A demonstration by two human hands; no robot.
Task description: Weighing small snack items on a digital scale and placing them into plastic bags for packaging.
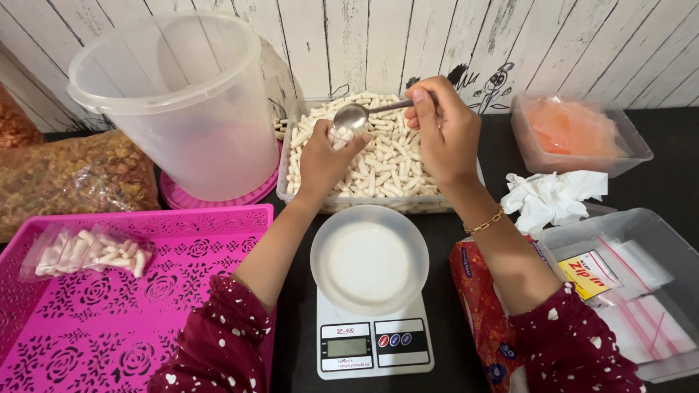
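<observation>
Spoon [354, 115] gripped in our right hand [444, 135] tips toward the small bag [339, 136] our left hand [325, 161] pinches open, over the tub of white sticks [386, 171] at twelve o'clock beyond the scale [371, 320], catching spills.

a metal spoon [362, 114] with a shiny rounded bowl and a slim handle lies nearly level above a clear rectangular tub [306, 200], its bowl pointing left. the tub is heaped with pale, short stick-shaped snacks [386, 164] and stands on the dark counter just behind a white kitchen scale. a small clear bag [339, 136] sits directly under the spoon's bowl, holding a few sticks.
</observation>
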